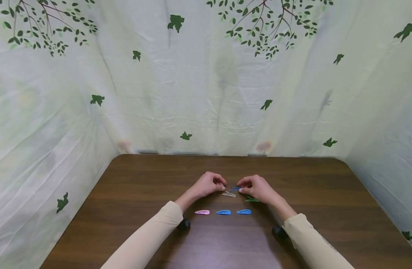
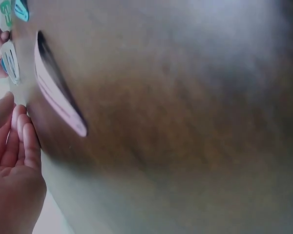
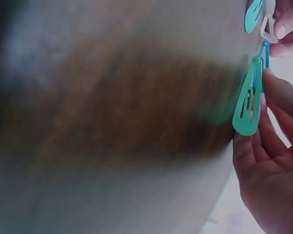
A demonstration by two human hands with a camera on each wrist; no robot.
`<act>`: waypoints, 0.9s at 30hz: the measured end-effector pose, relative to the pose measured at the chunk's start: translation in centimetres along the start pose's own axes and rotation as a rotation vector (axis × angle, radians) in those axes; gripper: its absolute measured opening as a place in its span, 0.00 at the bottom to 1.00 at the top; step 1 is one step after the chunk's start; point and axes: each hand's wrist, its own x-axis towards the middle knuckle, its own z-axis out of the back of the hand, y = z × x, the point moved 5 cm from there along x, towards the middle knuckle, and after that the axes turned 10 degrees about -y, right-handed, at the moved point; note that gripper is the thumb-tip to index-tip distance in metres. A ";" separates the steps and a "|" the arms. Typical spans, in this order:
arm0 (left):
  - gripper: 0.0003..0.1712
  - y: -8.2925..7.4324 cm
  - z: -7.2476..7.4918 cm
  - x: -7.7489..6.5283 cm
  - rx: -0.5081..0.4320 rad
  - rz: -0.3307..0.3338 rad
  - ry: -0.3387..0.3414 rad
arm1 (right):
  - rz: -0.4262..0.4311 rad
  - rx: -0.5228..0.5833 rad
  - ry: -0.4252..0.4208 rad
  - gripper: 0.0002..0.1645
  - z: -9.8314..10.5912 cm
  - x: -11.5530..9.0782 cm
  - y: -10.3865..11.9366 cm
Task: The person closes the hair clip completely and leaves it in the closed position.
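In the head view my left hand (image 1: 211,184) hovers at the left end of a whitish hair clip (image 1: 229,194); in the left wrist view nothing shows between thumb and fingers (image 2: 24,139). Opposite it, my right hand (image 1: 256,188) pinches the right end of a blue snap hair clip (image 1: 235,189), whose arms stand apart. A green hair clip (image 1: 252,199) lies under the right hand, and in the right wrist view the green clip (image 3: 247,105) partly covers the blue clip (image 3: 266,52).
Nearer me on the brown wooden table (image 1: 152,175) lies a row: a pink hair clip (image 1: 202,212), a blue hair clip (image 1: 223,212) and another blue hair clip (image 1: 243,212). White curtains (image 1: 209,86) with printed leaves hang behind and at both sides.
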 end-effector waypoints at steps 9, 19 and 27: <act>0.06 -0.2 0.1 0.0 -0.001 0.011 0.021 | 0.012 -0.023 0.013 0.06 0.0 0.7 -0.2; 0.07 -0.2 0.1 -0.3 -0.011 0.020 -0.001 | 0.015 -0.040 -0.002 0.03 0.0 0.5 -0.1; 0.08 -0.1 0.2 -0.8 -0.005 0.023 -0.018 | 0.008 -0.017 -0.004 0.02 0.1 0.3 -0.2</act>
